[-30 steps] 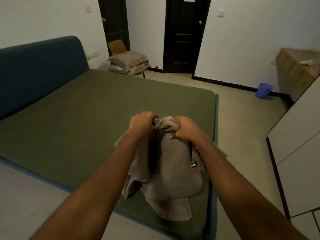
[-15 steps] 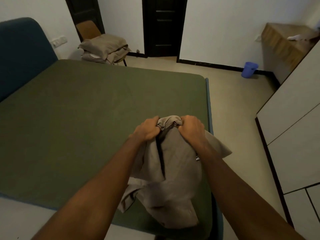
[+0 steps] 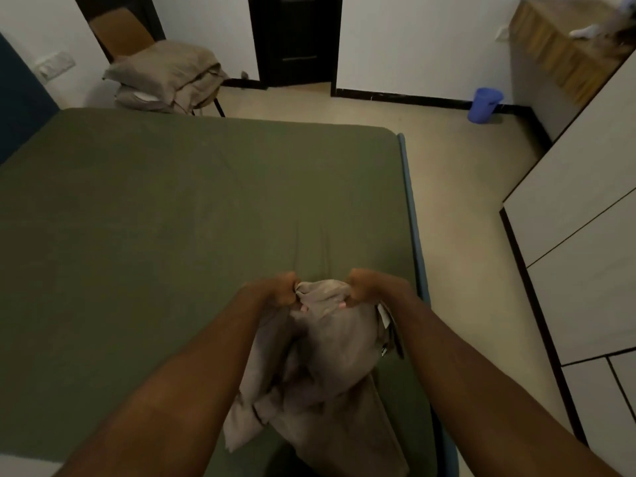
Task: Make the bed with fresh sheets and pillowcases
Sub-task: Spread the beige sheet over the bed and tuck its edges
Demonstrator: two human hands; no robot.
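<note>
A bunched beige sheet (image 3: 330,349) hangs from both my hands above the near right part of the bed. My left hand (image 3: 275,290) grips its top edge on the left, and my right hand (image 3: 368,285) grips the same edge a little to the right. The cloth droops in folds down onto the olive green fitted sheet (image 3: 172,218) that covers the mattress. A small white label shows on the beige cloth beside my right wrist. A blue headboard (image 3: 20,98) stands at the far left.
A chair (image 3: 127,36) beyond the bed carries a pile of beige pillows and linen (image 3: 165,75). A dark door (image 3: 296,39) is behind it. A blue bin (image 3: 484,104) sits on the floor by a wooden cabinet (image 3: 564,53). White wardrobe doors (image 3: 585,235) line the right side.
My view has tilted down and drawn closer over the bed. Both hands keep their grip on the beige sheet, slightly further apart at its top edge.
</note>
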